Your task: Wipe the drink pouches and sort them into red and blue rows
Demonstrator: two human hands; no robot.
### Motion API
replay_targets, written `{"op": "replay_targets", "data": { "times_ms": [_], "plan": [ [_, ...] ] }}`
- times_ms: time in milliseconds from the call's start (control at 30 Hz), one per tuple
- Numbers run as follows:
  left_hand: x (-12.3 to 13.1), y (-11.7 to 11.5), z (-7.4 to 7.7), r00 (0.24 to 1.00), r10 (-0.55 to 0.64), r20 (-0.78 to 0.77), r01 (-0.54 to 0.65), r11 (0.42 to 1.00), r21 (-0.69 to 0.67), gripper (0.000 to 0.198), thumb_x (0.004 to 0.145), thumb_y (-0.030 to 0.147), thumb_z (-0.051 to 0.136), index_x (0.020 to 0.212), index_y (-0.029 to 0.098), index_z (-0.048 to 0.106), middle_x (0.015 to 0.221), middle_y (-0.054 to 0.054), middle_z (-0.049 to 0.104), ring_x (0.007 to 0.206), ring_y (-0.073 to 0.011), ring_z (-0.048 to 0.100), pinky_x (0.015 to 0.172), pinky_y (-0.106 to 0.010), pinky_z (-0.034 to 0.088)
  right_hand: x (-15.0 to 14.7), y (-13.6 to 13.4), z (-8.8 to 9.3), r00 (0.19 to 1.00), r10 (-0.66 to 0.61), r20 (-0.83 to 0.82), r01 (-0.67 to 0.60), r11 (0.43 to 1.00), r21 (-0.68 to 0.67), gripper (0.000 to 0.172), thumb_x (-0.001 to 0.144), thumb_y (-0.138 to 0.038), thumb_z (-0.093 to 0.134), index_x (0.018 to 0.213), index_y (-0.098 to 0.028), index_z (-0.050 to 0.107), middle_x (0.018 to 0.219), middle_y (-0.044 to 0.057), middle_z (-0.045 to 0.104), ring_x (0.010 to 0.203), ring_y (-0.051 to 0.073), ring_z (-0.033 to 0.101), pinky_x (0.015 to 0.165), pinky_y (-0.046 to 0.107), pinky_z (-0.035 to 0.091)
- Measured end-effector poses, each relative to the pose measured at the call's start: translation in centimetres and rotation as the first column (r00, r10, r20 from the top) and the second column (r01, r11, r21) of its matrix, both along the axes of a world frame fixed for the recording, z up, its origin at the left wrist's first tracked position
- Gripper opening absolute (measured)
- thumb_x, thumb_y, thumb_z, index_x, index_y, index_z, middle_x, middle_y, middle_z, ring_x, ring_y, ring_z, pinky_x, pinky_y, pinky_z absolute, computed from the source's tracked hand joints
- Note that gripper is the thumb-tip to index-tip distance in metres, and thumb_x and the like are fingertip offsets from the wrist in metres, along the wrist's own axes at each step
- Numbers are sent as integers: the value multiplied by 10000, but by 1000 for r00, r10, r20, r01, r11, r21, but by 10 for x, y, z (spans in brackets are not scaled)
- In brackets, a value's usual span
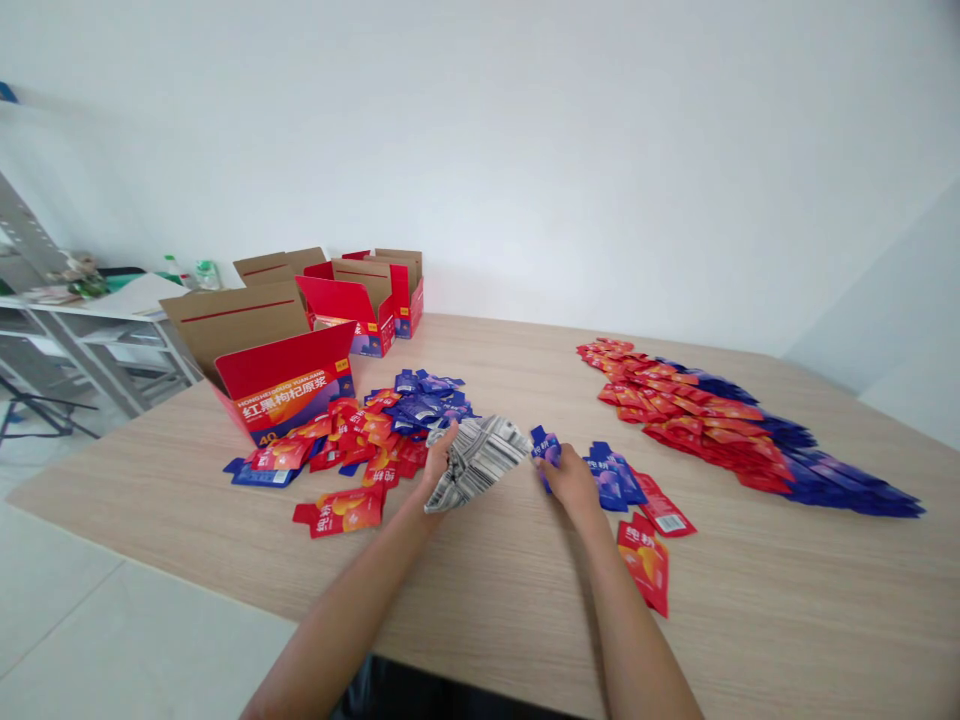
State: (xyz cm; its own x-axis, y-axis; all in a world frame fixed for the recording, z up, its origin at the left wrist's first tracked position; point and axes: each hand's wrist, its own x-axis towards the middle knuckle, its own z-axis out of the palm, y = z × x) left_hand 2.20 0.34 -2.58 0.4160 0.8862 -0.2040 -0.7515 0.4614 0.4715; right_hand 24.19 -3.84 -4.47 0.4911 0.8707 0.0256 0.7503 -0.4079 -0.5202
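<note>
Left fingers: the left hand [439,465], at the center of the frame, grasps a gray-and-black striped cloth [484,460], which fans out toward the right hand.
Right fingers: the right hand [574,482], just right of center, pinches a blue pouch [547,449] close to the cloth's tip; whether they touch is hard to tell.
Beside the right hand: overlapping blue pouches [616,478], a tilted red pouch [664,504] next to them, and a lower red pouch [644,564] nearer the bottom edge.
Mixed heap: red and blue pouches [361,425] piled loosely left of the cloth, with a single red pouch [346,512] at its near side.
Rows: red and blue pouches overlapping in long slanting lines [697,425] at the right of the frame.
Boxes: an open red box [292,390] at left behind the heap; more open boxes [367,325] in back of it.
Surface: a pale wood-grain desk [510,600] under everything named above.
Far left: a white table [124,315] beyond the desk.
</note>
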Motion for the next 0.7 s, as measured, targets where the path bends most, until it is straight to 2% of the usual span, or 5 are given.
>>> {"op": "replay_targets", "data": {
  "times_ms": [133, 267, 333, 533, 700],
  "plan": [
    [5, -8, -1, 999, -37, -22, 36, 999, -39, 356, 932, 335, 571, 1207, 145, 695, 1028, -107, 786, 1054, -309, 730, 997, -483, 545, 2, 7, 1, 991, -24, -130, 54, 970, 236, 344, 954, -467, 468, 1014, -157, 604, 966, 140, 710, 930, 257, 664, 768, 314, 473],
    [1, -10, 3, 1000, 21, -17, -22, 997, -74, 418, 917, 418, 580, 1199, 131, 694, 1022, -118, 785, 1021, -332, 736, 977, -502, 549, -11, 12, 6, 795, 244, -556, 199, 760, 619, 486, 901, -600, 520, 1078, -157, 612, 958, 69, 696, 820, 193, 645, 728, 292, 504],
    [-3, -9, 4, 1000, 27, -8, -28, 997, -67, 452, 918, 460, 569, 1188, 120, 694, 1026, -123, 784, 1014, -333, 737, 970, -497, 550, -25, 10, 8, 737, 355, -575, 167, 728, 665, 562, 877, -616, 575, 1213, -165, 587, 991, 64, 700, 802, 188, 646, 717, 300, 519],
    [-8, -7, 7, 999, -44, 31, 44, 999, 15, 538, 911, 572, 559, 1199, 138, 694, 1055, -123, 776, 1000, -318, 737, 944, -459, 564, -70, -5, 3, 884, 462, 73, -417, 705, 575, 463, 973, -485, 516, 1353, -232, 595, 1071, 107, 686, 949, 264, 628, 896, 435, 512],
    [2, -20, 16, 992, -125, 14, 125, 992, 27, 519, 939, 547, 528, 1213, 137, 691, 1059, -135, 771, 1031, -312, 726, 968, -446, 553, -75, -7, -5, 879, 362, 311, -477, 678, 559, 448, 1012, -433, 459, 1393, -227, 572, 1069, 124, 616, 991, 282, 560, 916, 469, 486]
  ]
}}
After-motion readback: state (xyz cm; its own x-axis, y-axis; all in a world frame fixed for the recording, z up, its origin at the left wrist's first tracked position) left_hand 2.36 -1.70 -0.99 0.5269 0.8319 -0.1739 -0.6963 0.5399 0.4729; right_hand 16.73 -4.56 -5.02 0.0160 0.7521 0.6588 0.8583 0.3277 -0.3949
